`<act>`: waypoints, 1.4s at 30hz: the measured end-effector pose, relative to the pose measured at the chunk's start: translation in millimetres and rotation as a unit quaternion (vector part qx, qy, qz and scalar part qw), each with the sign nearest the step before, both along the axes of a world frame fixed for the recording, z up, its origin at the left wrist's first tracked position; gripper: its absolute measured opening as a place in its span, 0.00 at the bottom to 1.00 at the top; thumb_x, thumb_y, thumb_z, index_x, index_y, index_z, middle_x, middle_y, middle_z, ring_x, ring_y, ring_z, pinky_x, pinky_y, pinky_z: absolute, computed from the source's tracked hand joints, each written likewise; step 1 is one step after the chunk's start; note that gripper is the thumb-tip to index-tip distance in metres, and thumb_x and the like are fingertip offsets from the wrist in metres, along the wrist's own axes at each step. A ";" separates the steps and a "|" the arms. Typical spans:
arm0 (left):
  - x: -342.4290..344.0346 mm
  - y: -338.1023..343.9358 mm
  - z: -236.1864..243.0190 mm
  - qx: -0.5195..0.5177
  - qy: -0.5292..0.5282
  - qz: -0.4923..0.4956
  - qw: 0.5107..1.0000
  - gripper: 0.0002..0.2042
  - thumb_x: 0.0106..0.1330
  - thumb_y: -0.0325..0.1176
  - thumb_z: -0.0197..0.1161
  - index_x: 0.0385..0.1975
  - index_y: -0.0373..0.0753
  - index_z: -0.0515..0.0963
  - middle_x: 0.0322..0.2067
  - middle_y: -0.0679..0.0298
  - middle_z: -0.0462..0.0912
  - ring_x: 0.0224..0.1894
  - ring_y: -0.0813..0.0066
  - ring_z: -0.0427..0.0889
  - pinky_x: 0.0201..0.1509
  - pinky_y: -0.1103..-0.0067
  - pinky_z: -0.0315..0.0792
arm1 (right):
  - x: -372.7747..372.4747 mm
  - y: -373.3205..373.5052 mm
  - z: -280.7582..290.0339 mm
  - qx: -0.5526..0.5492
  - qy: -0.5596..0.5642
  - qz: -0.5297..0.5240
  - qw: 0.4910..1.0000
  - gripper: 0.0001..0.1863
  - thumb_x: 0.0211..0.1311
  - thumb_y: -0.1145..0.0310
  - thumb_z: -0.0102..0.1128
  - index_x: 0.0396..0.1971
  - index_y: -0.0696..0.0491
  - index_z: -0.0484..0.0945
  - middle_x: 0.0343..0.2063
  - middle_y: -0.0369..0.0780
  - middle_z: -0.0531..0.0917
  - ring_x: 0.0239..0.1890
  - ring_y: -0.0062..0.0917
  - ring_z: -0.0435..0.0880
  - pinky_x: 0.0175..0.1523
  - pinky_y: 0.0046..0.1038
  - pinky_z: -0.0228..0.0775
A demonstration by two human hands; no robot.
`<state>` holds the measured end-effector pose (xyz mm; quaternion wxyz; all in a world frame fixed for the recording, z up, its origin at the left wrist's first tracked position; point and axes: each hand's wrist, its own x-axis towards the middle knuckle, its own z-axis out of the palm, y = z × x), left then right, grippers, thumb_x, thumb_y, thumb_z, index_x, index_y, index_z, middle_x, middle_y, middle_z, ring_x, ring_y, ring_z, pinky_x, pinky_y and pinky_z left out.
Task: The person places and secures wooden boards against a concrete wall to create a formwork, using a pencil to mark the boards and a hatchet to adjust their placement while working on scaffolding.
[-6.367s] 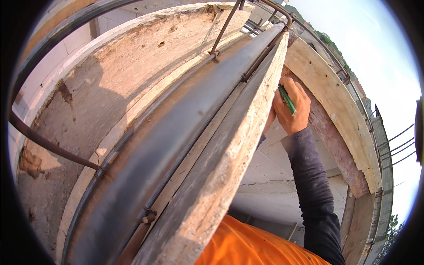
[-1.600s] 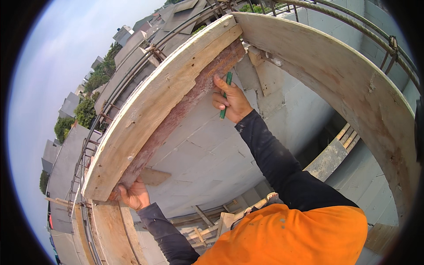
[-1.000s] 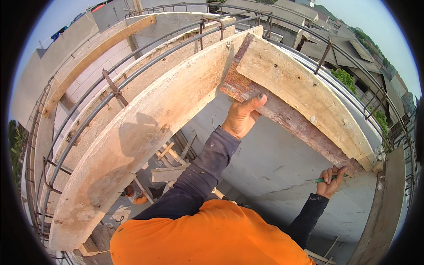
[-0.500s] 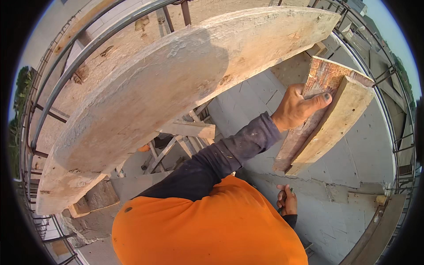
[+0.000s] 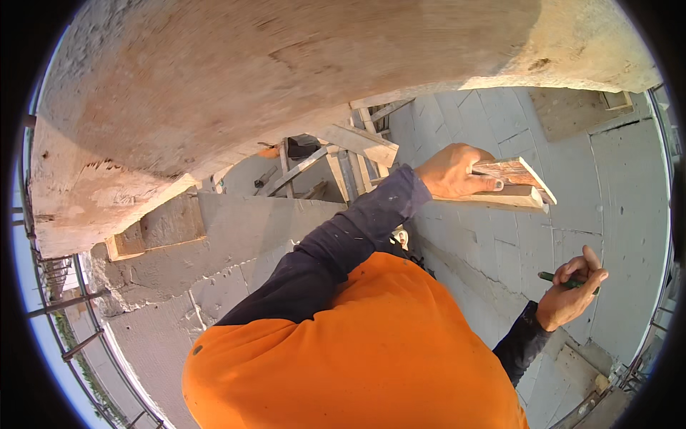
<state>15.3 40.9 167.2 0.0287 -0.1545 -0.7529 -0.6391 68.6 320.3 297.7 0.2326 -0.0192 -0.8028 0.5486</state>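
Observation:
My left hand [image 5: 451, 173] reaches up and to the right, its fingers closed round a wooden piece [image 5: 504, 195], a reddish, worn board with a paler batten along it. This piece is seen nearly end-on, above the grey block wall. Lower right, my right hand [image 5: 568, 297] holds a thin green pencil [image 5: 547, 276] among its bent fingers, with the index finger partly stretched. It is apart from the wooden piece. A big curved wooden panel [image 5: 286, 79] spans the top of the view, above my left hand.
Grey block walls [image 5: 629, 186] stand right and below. Small timbers [image 5: 364, 143] cross one another beneath the panel. A wood block [image 5: 168, 222] sits under its left end, on a rough ledge [image 5: 250, 214]. Steel bars [image 5: 78, 300] run along the left edge.
The view has shifted, and the curved panel looms larger. The wooden piece has tilted from broadside to nearly end-on. My right hand has moved out to the right, showing the pencil.

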 end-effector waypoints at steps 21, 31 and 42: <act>-12.3 -31.6 38.0 0.082 -0.056 0.007 0.995 0.25 0.67 0.43 0.72 0.58 0.31 0.79 0.48 0.60 0.87 0.48 0.78 0.80 0.56 0.76 0.73 | -40.7 -116.6 -37.7 -0.090 0.124 0.150 0.977 0.09 0.68 0.74 0.67 0.44 0.59 0.78 0.40 0.43 0.87 0.43 0.22 0.87 0.50 0.24 0.77; -17.7 -27.8 34.5 0.072 -0.054 0.012 0.996 0.25 0.67 0.42 0.73 0.56 0.30 0.79 0.46 0.61 0.87 0.47 0.79 0.81 0.53 0.77 0.74 | -47.7 -113.3 -35.4 0.107 0.190 0.111 0.970 0.07 0.65 0.74 0.67 0.41 0.58 0.86 0.35 0.42 0.90 0.33 0.20 0.87 0.40 0.23 0.76; -16.9 -28.4 37.0 0.096 -0.057 0.014 0.994 0.23 0.67 0.41 0.73 0.54 0.29 0.80 0.45 0.61 0.87 0.46 0.79 0.81 0.52 0.77 0.75 | -54.2 -113.6 -35.9 0.103 0.190 0.127 0.968 0.07 0.64 0.75 0.68 0.40 0.58 0.86 0.32 0.41 0.89 0.31 0.22 0.87 0.38 0.22 0.77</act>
